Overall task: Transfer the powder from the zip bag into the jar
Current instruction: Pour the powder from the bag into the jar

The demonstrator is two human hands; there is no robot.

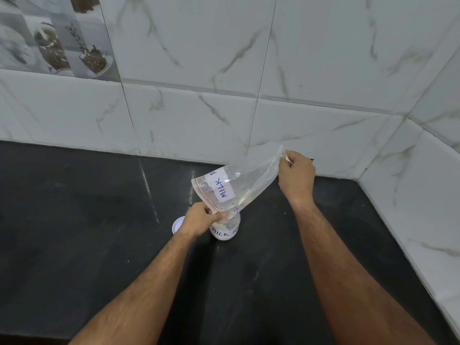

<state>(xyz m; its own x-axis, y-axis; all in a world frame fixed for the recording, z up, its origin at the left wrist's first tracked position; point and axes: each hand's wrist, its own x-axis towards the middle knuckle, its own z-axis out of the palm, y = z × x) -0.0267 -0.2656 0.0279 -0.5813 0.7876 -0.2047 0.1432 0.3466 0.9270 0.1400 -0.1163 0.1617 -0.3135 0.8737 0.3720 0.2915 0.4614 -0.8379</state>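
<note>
A clear zip bag point(245, 179) with a white "MILK" label hangs tilted, its red-striped mouth pointing down over a small glass jar point(225, 230). The jar stands on the black counter and holds white powder; it bears a "MILK" label too. My left hand point(199, 219) pinches the bag's mouth edge right at the jar's opening. My right hand point(297, 176) pinches the bag's raised bottom corner, higher and to the right. A little white powder sits in the bag's low edge near the jar mouth.
A white jar lid point(178, 224) lies on the counter just left of the jar, partly behind my left hand. The black counter point(99, 232) meets white marble-look wall tiles point(311, 70) at the back and on the right.
</note>
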